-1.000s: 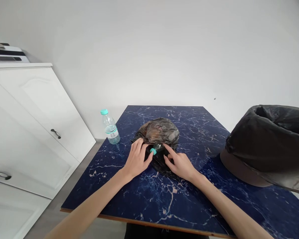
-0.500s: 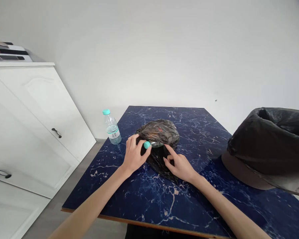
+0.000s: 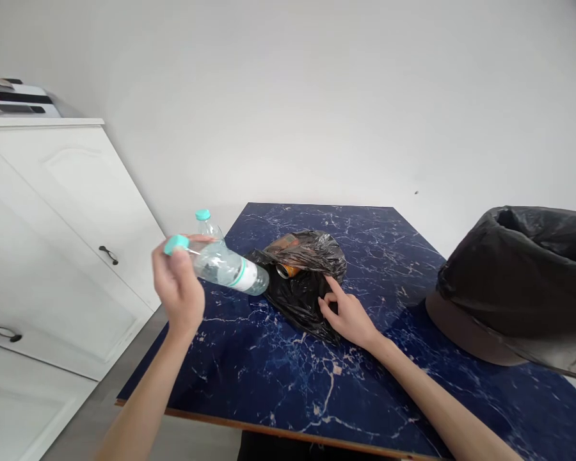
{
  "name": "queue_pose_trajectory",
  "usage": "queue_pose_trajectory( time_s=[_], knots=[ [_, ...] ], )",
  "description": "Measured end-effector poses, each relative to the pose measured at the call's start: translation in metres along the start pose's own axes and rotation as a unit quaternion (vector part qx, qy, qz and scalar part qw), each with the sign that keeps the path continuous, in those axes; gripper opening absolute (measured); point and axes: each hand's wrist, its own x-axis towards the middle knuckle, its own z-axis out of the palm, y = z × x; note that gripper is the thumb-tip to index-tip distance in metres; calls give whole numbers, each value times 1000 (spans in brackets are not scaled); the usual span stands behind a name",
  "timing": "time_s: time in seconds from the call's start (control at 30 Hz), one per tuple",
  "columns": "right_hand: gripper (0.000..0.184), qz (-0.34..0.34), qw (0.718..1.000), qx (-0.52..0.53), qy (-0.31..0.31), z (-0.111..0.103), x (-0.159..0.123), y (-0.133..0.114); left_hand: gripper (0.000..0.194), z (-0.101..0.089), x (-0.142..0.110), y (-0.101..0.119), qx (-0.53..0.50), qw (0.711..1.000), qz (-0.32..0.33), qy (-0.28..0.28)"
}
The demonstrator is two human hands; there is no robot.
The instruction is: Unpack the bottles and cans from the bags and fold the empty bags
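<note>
A clear plastic bottle (image 3: 223, 267) with a turquoise cap is tilted in the air, its neck gripped by my left hand (image 3: 178, 282). Its base is beside the mouth of a crumpled black plastic bag (image 3: 319, 250) on the table. My right hand (image 3: 348, 317) pinches the bag's edge, index finger stretched along the opening. Inside that opening shows the end of an orange can (image 3: 287, 270). Behind the held bottle stands a second bottle (image 3: 206, 223) with a turquoise cap, partly hidden.
The blue marble-patterned table (image 3: 336, 397) stands against a white wall. On its right is a bin (image 3: 470, 333) lined with a black bag. White cabinets (image 3: 67, 237) are at the left, beyond the table's edge.
My left hand has drawn the bottle out of the black bag, leftwards and up. The orange can now shows in the bag's mouth. My right hand stays at the bag.
</note>
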Motion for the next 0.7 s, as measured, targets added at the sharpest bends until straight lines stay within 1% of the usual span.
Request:
queue_pose_trajectory(
  time_s=[0.07, 0.1, 0.23, 0.33, 0.4, 0.47, 0.63, 0.67, 0.7],
  knots=[
    [67, -3, 1000, -1, 1, 0, 0, 0, 35, -8, 12, -6, 30, 998, -1, 46],
    [67, -5, 1000, -2, 2, 0, 0, 0, 35, -13, 17, -11, 56, 997, -3, 53],
    [66, -14, 1000, -5, 6, 1, 0, 1, 34, -28, 27, -42, 135, 989, -7, 51],
    [65, -18, 1000, -9, 8, 2, 0, 2, 35, -32, 26, -64, 153, 986, -8, 63],
    [64, -19, 1000, -11, 7, 2, 0, 3, 37, -32, 23, -73, 162, 985, -10, 65],
    [62, -20, 1000, -12, 3, 1, 0, 3, 39, -32, 18, -77, 172, 984, -11, 55],
    [60, -25, 1000, -8, 2, 1, -1, 3, 55, -37, 8, -81, 210, 977, -20, -18],
    [59, -26, 1000, -7, 5, 1, -1, 3, 59, -37, 8, -80, 219, 975, -16, -25],
    [59, -27, 1000, -7, 8, 2, -1, 3, 64, -38, 9, -78, 234, 972, 3, -24]
  ],
)
